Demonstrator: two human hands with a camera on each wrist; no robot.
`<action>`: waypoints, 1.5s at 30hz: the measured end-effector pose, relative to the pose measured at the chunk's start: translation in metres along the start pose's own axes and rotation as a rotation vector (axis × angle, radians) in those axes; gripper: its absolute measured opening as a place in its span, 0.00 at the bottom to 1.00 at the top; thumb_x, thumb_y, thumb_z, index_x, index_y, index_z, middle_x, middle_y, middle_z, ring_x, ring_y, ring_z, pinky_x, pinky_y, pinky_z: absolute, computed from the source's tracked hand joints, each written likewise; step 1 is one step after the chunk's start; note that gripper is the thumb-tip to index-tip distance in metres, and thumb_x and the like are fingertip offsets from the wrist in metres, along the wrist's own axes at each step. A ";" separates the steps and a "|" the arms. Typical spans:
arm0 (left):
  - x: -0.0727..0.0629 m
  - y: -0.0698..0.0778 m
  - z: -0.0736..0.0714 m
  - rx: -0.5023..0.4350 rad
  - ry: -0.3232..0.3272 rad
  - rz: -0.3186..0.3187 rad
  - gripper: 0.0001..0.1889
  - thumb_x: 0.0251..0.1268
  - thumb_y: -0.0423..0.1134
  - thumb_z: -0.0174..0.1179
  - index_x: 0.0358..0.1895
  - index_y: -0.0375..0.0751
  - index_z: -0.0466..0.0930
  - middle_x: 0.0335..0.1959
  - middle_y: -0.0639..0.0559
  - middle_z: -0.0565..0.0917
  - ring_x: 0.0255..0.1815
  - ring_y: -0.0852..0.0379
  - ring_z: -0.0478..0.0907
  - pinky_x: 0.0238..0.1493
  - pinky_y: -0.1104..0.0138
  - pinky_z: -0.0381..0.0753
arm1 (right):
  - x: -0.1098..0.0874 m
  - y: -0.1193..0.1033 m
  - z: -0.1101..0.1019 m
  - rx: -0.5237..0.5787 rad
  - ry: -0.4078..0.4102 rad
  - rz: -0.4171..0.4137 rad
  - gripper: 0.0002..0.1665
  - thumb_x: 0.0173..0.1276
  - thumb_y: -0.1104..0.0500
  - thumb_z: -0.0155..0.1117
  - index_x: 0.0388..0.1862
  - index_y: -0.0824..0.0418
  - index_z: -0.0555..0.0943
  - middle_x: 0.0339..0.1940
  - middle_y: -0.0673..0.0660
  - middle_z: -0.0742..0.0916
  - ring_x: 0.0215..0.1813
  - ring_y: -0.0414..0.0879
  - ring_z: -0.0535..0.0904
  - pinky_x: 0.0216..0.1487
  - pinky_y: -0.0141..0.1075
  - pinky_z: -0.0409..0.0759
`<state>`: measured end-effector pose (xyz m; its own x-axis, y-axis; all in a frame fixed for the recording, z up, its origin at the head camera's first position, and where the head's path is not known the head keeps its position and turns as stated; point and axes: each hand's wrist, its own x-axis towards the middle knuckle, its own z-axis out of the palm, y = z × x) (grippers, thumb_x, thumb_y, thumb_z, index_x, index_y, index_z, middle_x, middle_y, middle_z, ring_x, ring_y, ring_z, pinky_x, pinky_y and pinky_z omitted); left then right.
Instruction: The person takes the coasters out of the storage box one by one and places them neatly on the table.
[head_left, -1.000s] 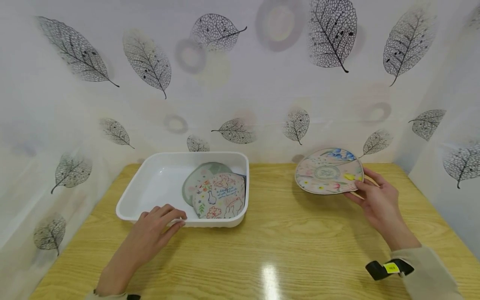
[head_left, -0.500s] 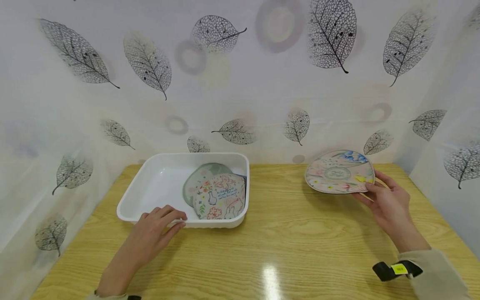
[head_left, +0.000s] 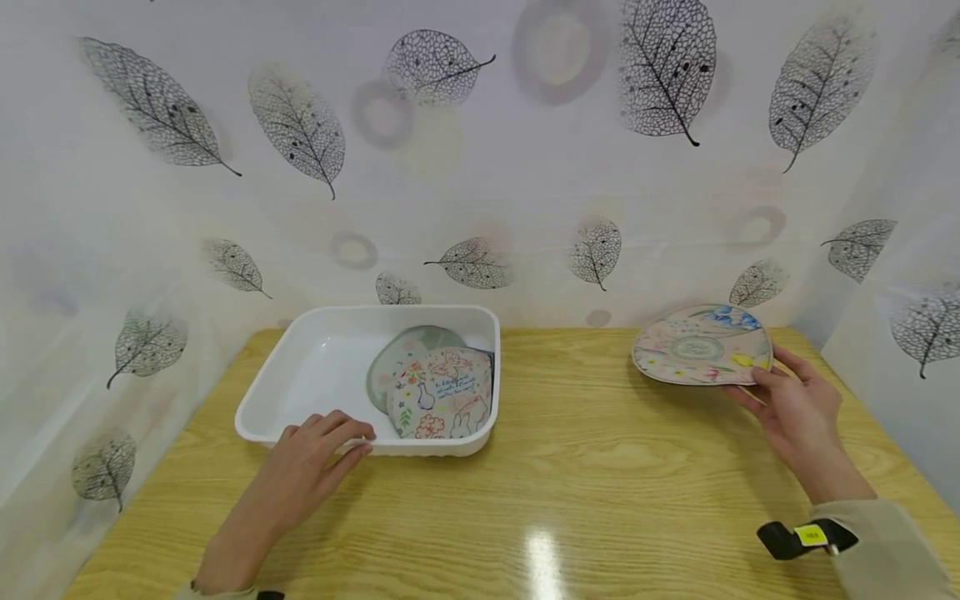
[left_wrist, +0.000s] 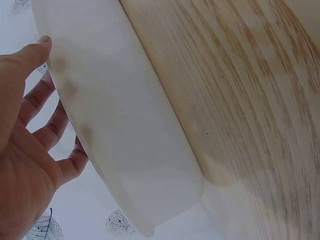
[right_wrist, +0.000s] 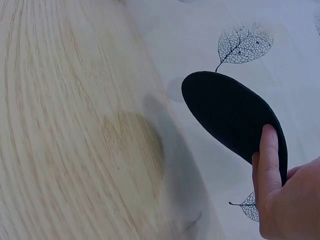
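A floral-printed coaster [head_left: 701,346] with a black underside [right_wrist: 225,110] is held above the right side of the table, slightly tilted. My right hand [head_left: 802,408] pinches its right edge, thumb on the printed face and fingers against the black back. At the left stands a white plastic basin [head_left: 315,367]. My left hand [head_left: 307,467] grips its near rim, thumb outside and fingers over the inner wall; fingertips show as dark spots through the wall in the left wrist view. Inside the basin, a coaster with doodles and blue lettering [head_left: 442,396] overlaps a green one [head_left: 382,367].
The wood-grain table [head_left: 570,483] runs back to a pale curtain [head_left: 525,192] printed with dark leaves, which also closes off both sides. The coaster's shadow [right_wrist: 180,165] falls on the table and curtain in the right wrist view.
My right hand has moved the floral coaster to the right and a little lower, its face seen at a flatter angle. My left hand and the basin have stayed in place.
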<state>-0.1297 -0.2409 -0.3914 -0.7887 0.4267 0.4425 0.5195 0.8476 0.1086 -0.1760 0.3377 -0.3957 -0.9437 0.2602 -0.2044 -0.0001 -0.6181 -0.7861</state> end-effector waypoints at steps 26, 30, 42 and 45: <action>0.000 -0.001 0.000 -0.003 0.007 -0.003 0.08 0.63 0.41 0.71 0.43 0.58 0.85 0.39 0.69 0.84 0.38 0.62 0.80 0.37 0.68 0.67 | 0.008 -0.010 -0.016 -0.008 0.115 -0.009 0.29 0.74 0.74 0.57 0.64 0.45 0.72 0.34 0.47 0.90 0.34 0.44 0.90 0.32 0.41 0.89; 0.001 0.000 0.000 -0.010 0.002 -0.006 0.08 0.63 0.41 0.71 0.43 0.58 0.85 0.39 0.69 0.84 0.38 0.62 0.80 0.36 0.68 0.67 | 0.009 -0.012 -0.017 -0.032 0.128 -0.004 0.38 0.75 0.72 0.56 0.76 0.43 0.62 0.33 0.45 0.88 0.34 0.42 0.90 0.31 0.40 0.89; 0.001 0.000 -0.001 -0.018 -0.015 -0.019 0.08 0.65 0.41 0.70 0.44 0.58 0.85 0.40 0.68 0.84 0.38 0.61 0.80 0.36 0.67 0.67 | 0.016 -0.011 -0.026 -0.065 0.151 0.005 0.41 0.76 0.71 0.56 0.80 0.43 0.59 0.33 0.44 0.87 0.33 0.41 0.90 0.32 0.38 0.89; 0.001 0.000 -0.001 -0.023 -0.019 -0.025 0.07 0.65 0.41 0.70 0.44 0.58 0.85 0.40 0.68 0.84 0.38 0.61 0.81 0.36 0.67 0.67 | 0.018 -0.011 -0.029 -0.067 0.149 0.008 0.35 0.75 0.71 0.56 0.73 0.43 0.66 0.33 0.45 0.87 0.32 0.42 0.90 0.31 0.39 0.89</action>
<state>-0.1301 -0.2404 -0.3897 -0.8077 0.4118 0.4220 0.5067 0.8507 0.1397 -0.1834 0.3702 -0.4074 -0.8842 0.3656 -0.2907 0.0338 -0.5708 -0.8204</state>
